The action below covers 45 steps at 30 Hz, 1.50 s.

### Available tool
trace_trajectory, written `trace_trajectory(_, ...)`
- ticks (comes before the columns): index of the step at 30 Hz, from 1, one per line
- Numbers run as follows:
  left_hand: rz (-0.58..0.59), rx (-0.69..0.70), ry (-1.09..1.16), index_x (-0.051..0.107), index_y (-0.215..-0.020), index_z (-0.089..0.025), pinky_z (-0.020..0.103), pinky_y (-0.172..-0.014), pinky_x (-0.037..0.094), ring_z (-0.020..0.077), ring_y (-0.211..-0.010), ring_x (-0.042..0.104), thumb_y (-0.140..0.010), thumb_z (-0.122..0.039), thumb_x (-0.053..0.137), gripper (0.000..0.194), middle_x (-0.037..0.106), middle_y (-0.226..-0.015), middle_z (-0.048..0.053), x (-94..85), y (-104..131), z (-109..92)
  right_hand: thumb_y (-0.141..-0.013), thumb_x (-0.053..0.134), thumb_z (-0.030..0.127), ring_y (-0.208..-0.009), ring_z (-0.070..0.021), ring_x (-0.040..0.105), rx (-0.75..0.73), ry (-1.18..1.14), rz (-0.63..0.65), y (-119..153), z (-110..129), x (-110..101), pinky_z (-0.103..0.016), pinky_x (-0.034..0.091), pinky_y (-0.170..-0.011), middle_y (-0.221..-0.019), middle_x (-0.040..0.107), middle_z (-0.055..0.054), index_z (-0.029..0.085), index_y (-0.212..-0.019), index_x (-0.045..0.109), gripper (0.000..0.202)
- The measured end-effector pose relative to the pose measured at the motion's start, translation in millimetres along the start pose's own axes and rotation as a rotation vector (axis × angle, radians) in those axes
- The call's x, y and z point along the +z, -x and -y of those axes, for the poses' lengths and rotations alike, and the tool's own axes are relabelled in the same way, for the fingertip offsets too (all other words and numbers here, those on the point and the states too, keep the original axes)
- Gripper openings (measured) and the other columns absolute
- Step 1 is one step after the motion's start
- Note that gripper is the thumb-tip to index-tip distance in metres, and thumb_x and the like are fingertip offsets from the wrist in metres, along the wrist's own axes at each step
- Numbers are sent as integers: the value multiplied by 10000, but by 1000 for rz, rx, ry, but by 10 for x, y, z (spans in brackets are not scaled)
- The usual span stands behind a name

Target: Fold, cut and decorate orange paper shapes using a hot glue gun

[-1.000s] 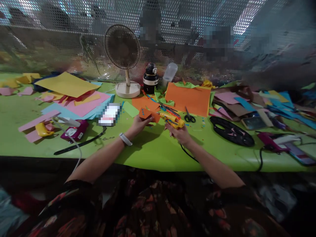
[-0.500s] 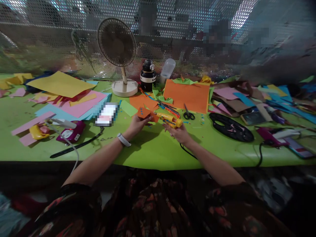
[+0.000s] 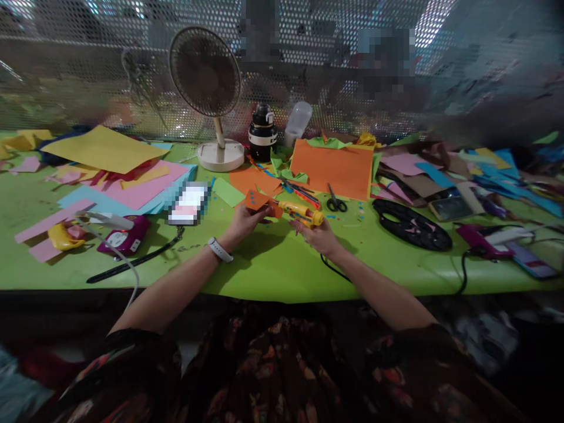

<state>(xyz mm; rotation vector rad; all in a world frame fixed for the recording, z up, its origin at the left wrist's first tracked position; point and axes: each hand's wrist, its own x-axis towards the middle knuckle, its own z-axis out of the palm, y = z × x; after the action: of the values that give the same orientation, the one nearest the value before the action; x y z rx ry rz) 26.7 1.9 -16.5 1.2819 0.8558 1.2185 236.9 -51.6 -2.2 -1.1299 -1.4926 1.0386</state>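
Between the fingers of my left hand (image 3: 245,224) is a folded piece of orange paper (image 3: 254,200) with small blue dots on it. My right hand (image 3: 321,236) grips a yellow glue gun (image 3: 301,212), its nozzle pointing left at the edge of the orange paper. Whether the nozzle touches the paper I cannot tell. A black cord (image 3: 335,269) runs down from below my right hand to the table's front edge. Black-handled scissors (image 3: 336,203) lie just right of the glue gun. Behind it is an orange-red cutter (image 3: 307,197).
A white fan (image 3: 221,155), a black bottle (image 3: 263,134) and a clear container (image 3: 299,120) stand at the back. Coloured sheets (image 3: 103,149) and a phone (image 3: 189,202) lie left. To the right are a black palette (image 3: 412,226) and a purple device (image 3: 482,242).
The whole view has shifted slightly. Both hands keep their hold on the orange paper and the glue gun, with hardly any movement between them.
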Motion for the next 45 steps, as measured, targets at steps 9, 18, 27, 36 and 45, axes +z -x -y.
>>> trace_trajectory(9,7,5,-33,712,-930,-129,320,-652,628,236,-813,738,-656,-456,840,446,763,-914,100,-5,8,3,-743,757,482,-630,-168,609,-30,27,-1,-28,-90,-12,-313,539,-583,-802,708,-45,193,-1010,728,394)
trace_trajectory(18,18,10,-47,705,-929,-124,350,-653,628,268,-831,743,-654,-495,831,478,760,-920,115,9,19,-25,-745,748,513,-608,-161,610,-24,66,-2,-25,-60,-14,-312,552,-593,-771,714,-55,168,-1027,726,447)
trace_trajectory(27,2,-2,-14,715,-920,-120,333,-651,626,249,-811,742,-628,-464,851,471,766,-905,108,-4,2,12,-764,745,483,-709,-210,666,-24,84,5,-24,-96,-28,-351,579,-660,-816,725,-63,185,-1050,733,413)
trace_trajectory(36,18,15,-54,714,-947,-123,351,-668,628,264,-834,744,-653,-471,837,472,763,-924,114,-5,4,13,-772,734,491,-691,-193,665,-42,82,12,-36,-146,-31,-338,579,-659,-845,735,-78,163,-1039,732,422)
trace_trajectory(45,19,20,-42,716,-914,-132,325,-653,626,230,-791,738,-657,-462,835,435,764,-894,98,3,20,-21,-764,738,476,-763,-203,676,-31,99,4,-30,-119,-30,-332,579,-701,-892,742,-62,194,-1042,741,396)
